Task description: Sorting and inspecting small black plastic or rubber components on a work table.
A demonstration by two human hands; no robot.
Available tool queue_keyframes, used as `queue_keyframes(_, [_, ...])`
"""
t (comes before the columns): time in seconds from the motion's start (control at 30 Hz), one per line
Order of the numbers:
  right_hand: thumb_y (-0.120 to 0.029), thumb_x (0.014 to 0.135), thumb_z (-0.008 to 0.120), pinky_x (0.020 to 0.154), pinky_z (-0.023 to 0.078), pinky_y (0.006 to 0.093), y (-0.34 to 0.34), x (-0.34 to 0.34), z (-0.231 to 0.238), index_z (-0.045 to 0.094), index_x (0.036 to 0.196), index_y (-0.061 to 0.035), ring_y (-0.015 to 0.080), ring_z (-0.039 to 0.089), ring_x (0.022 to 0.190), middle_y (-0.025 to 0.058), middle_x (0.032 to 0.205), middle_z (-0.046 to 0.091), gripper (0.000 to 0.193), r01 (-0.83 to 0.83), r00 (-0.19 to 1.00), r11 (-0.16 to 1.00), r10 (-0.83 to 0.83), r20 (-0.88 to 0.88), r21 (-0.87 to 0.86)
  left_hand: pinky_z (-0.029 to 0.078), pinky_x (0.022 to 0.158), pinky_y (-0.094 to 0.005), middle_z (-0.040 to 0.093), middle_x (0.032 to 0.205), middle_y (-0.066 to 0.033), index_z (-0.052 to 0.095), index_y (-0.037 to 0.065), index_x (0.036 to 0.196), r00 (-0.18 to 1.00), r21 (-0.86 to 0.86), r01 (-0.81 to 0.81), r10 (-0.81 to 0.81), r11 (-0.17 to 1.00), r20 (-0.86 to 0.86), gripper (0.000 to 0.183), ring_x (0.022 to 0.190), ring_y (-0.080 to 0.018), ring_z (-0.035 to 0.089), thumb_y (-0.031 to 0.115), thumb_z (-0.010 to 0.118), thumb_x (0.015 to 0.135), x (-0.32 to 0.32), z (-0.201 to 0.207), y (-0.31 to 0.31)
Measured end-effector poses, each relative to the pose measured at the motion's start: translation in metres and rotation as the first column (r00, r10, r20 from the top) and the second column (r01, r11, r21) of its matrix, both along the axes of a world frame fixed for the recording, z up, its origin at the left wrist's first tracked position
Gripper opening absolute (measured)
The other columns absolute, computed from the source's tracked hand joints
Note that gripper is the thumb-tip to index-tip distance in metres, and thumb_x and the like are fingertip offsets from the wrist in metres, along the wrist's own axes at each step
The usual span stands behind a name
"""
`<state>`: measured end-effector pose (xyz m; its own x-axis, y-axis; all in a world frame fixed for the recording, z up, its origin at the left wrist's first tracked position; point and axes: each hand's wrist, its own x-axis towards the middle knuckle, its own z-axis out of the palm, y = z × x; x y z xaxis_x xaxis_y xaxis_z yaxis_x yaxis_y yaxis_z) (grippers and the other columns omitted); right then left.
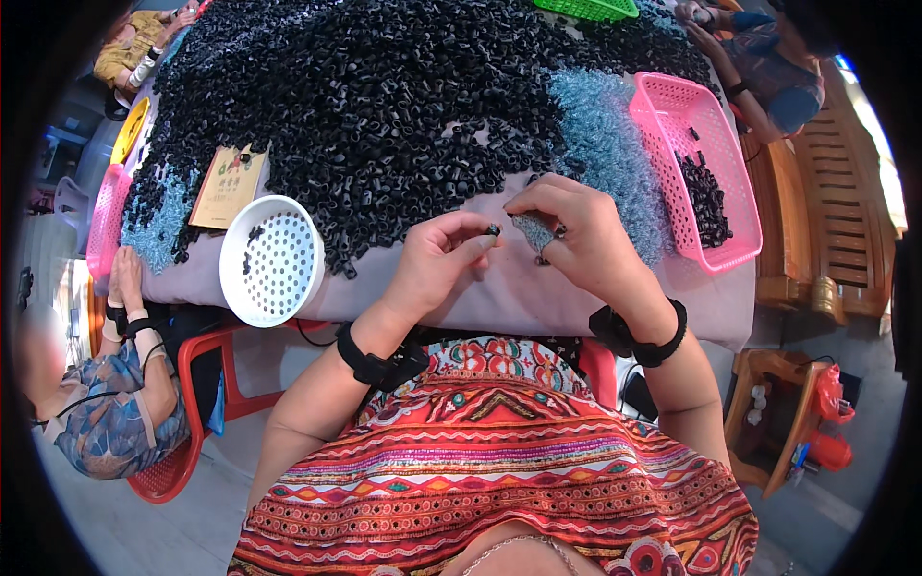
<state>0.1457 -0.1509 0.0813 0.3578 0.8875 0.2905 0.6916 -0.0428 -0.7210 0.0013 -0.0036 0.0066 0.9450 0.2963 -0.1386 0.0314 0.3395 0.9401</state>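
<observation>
My left hand [430, 261] is closed in a pinch above the table's front edge. Between its thumb and fingertips sits a small black plastic part [493, 230]. Just to the right, my right hand [586, 228] curls around a cluster of small clear bluish pieces [534, 232], with a dark bit by its fingers. The two hands are close but apart. Beyond them spreads a large heap of black plastic parts [384, 125]. A pile of clear bluish pieces [605, 134] lies behind my right hand.
A white perforated bowl [272, 312] stands left at the table edge, near a tan booklet [213, 206]. On the right, a pink basket [663, 192] holds black parts. A green basket [591, 8] is at the back. Other people sit at left, far left and far right.
</observation>
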Motion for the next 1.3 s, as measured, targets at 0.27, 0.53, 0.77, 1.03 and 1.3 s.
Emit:
queue_keyframes(0.27, [0.008, 0.07, 0.062, 0.062, 0.049, 0.0315, -0.001, -0.002, -0.009, 0.067, 0.097, -0.0022, 0.0252, 0.063, 0.072, 0.0106, 0.084, 0.062, 0.029, -0.036, 0.996, 0.999, 0.038, 0.076, -0.028, 0.049, 0.065, -0.0213, 0.067, 0.087, -0.0002, 0.067, 0.0, 0.106, 1.0, 0.078, 0.008, -0.006, 0.997, -0.022, 0.016, 0.071, -0.0052, 0.059, 0.004, 0.066, 0.091, 0.002, -0.001, -0.005])
queue_keyframes(0.53, [0.009, 0.07, 0.062, 0.062, 0.049, 0.0308, -0.002, -0.003, -0.012, 0.067, 0.098, -0.0019, 0.0232, 0.062, 0.071, 0.0101, 0.084, 0.063, 0.03, -0.039, 0.993, 0.999, 0.036, 0.108, 0.024, 0.049, 0.066, -0.0209, 0.069, 0.092, -0.0019, 0.068, 0.0, 0.106, 1.0, 0.124, -0.016, 0.015, 0.992, 0.006, 0.015, 0.074, -0.006, 0.061, 0.004, 0.065, 0.091, 0.003, 0.001, -0.012])
queue_keyframes(0.77, [0.007, 0.071, 0.061, 0.067, 0.05, 0.0364, -0.002, -0.004, -0.001, 0.066, 0.097, -0.0021, 0.0307, 0.063, 0.077, 0.0148, 0.086, 0.065, 0.028, -0.035, 0.999, 0.999, 0.035, 0.004, -0.015, 0.049, 0.066, -0.0207, 0.068, 0.09, -0.0012, 0.067, 0.001, 0.106, 0.999, -0.024, -0.029, 0.029, 0.999, 0.017, 0.016, 0.074, -0.0054, 0.06, 0.003, 0.066, 0.09, 0.002, 0.003, -0.008])
queue_keyframes(1.03, [0.004, 0.074, 0.061, 0.071, 0.052, 0.0444, -0.003, -0.008, -0.005, 0.062, 0.103, -0.0052, 0.0386, 0.065, 0.082, 0.0181, 0.088, 0.066, 0.031, -0.077, 0.993, 0.992, 0.085, 0.078, -0.097, 0.052, 0.074, -0.0237, 0.069, 0.098, -0.0051, 0.064, -0.002, 0.114, 0.999, 0.184, 0.028, -0.022, 0.983, -0.033, 0.022, 0.083, -0.0093, 0.064, -0.001, 0.062, 0.091, 0.001, -0.003, -0.007])
queue_keyframes(1.3, [-0.005, 0.081, 0.058, 0.062, 0.053, 0.0419, -0.004, -0.012, 0.004, 0.061, 0.105, -0.0085, 0.0321, 0.067, 0.073, 0.0126, 0.082, 0.066, 0.024, -0.133, 0.939, 0.971, 0.188, 0.288, -0.198, 0.047, 0.066, -0.0209, 0.067, 0.089, -0.0002, 0.067, -0.002, 0.109, 0.998, 0.183, 0.065, -0.06, 0.981, -0.032, 0.02, 0.074, -0.0044, 0.057, 0.005, 0.066, 0.09, 0.002, 0.0, -0.009])
